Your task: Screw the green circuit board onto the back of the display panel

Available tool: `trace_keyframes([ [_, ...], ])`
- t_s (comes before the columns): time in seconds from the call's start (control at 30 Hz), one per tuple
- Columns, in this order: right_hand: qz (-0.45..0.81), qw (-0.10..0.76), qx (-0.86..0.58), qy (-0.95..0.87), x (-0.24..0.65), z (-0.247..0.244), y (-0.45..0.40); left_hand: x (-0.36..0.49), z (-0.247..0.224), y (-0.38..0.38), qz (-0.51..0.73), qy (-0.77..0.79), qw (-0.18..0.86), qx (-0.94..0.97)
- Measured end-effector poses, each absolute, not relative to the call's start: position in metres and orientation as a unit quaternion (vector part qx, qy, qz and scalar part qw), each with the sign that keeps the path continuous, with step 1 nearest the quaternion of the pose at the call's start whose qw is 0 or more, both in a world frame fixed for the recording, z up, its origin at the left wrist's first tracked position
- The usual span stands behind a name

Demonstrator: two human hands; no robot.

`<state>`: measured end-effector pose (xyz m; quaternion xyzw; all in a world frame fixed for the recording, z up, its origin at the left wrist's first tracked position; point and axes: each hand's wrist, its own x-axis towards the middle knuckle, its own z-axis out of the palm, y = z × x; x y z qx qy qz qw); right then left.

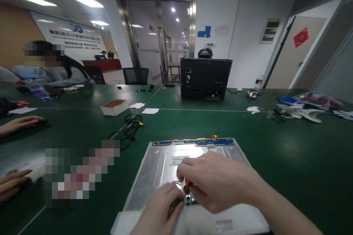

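Close work at the green circuit board, both hands in

Main item: one bare-backed display panel (146, 172), lying flat on the worktop (275, 139) directly in front of you. One blue circuit strip (176, 143) runs along its far edge; one green circuit board (190, 201) shows between your hands, toward the near edge.

Step in hand, as judged: fine two-handed work at that green board. Your right hand (213, 176) has its grip clamped on one red-orange object (187, 186), probably a tool handle; its working end is hidden. Your left hand (167, 200) rests low over the panel, fingers bent beside the board. Cannot tell whether that grip is clamped on anything.

Next move, as judged: calls for a steady left hand and small, controlled right-hand motion, with pressure kept off the board's parts. A slip could mark the board.

Count:
- your hands, two; other hands at the view's left edge, two: an upper hand (23, 124) and a lower hand (13, 185);
- open white box (114, 109), one, beyond the panel to the left;
- black cable tangle (129, 128), one, nearer than the box;
- black monitor (205, 77), one, standing upright across the worktop.
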<state>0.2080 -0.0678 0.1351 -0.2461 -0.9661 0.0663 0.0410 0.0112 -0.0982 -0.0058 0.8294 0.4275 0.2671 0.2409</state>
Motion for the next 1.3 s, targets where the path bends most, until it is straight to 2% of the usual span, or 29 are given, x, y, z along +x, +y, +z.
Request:
trace_keyframes([
  [0.53, 0.031, 0.067, -0.259, -0.963, 0.2072, 0.1313, -0.0675, 0.0104, -0.0092, -0.0984, 0.258, 0.436, 0.237, 0.829],
  [0.93, -0.002, 0.052, -0.284, -0.958, 0.2021, 0.13, -0.0694, 0.0116, -0.0051, -0.0983, 0.267, 0.432, 0.24, 0.827],
  [1.3, 0.023, 0.042, -0.246, -0.968, 0.2025, 0.1332, -0.0727, 0.0108, -0.0057, -0.0969, 0.252, 0.44, 0.244, 0.827],
])
